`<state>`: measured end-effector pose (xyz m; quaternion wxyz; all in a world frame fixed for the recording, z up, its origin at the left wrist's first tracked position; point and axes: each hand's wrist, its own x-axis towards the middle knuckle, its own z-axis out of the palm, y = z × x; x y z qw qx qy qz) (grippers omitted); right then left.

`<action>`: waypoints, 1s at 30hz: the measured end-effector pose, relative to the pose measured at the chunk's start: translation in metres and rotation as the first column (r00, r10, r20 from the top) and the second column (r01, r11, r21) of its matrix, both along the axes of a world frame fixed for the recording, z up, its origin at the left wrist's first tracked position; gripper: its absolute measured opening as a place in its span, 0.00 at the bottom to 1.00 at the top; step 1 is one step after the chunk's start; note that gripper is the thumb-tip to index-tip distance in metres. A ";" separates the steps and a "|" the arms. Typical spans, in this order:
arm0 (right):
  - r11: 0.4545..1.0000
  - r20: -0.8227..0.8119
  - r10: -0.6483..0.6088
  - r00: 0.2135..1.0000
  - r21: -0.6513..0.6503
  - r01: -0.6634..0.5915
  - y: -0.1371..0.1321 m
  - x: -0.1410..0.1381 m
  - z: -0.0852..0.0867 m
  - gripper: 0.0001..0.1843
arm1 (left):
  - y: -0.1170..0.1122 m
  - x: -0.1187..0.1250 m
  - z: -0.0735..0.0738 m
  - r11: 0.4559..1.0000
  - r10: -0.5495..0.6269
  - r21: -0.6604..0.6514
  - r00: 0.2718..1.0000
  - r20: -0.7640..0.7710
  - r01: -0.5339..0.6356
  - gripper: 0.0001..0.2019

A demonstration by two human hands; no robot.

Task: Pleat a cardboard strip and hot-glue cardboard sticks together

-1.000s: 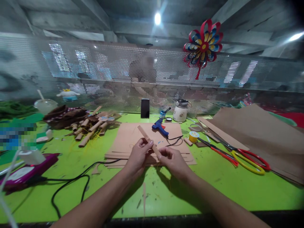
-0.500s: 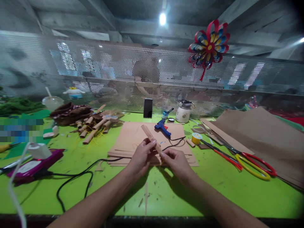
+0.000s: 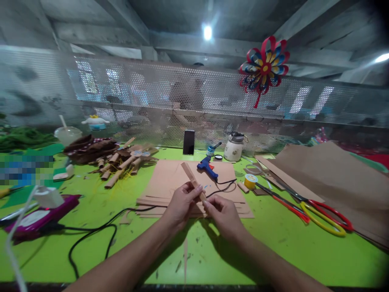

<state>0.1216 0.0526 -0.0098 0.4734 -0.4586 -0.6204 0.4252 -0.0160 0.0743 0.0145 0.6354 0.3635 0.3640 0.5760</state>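
Observation:
A narrow folded strip of brown paper (image 3: 190, 174) slants between my hands, above the near part of a stack of brown paper sheets (image 3: 161, 178). My left hand (image 3: 184, 202) is closed around its middle, thumb on top. At the strip's lower end, my right hand (image 3: 223, 213) pinches it between thumb and fingertips. Just beyond the hands, a blue hot glue gun (image 3: 208, 168) rests on the sheets, its black cord trailing right. A small yellow-rimmed roll (image 3: 251, 181) sits to the right of the stack, near a short brown paper tube (image 3: 243, 187).
Large scissors (image 3: 326, 215) with red and yellow handles lie at right, before big brown paper (image 3: 337, 178). Rolled paper tubes (image 3: 121, 164) are heaped at left. A purple power strip (image 3: 42, 217) trails black cable. A phone (image 3: 189, 142) and a white jar (image 3: 233, 148) stand behind.
The camera view has tilted up slightly, so the table appears lower. Both hands keep hold of the paper strip, with hardly any shift in grip.

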 end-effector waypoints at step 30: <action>0.988 0.079 -0.075 0.994 0.139 0.064 -0.001 0.000 0.006 0.15 | -0.005 0.003 -0.007 0.979 -0.191 -0.065 0.982 0.008 0.191 0.14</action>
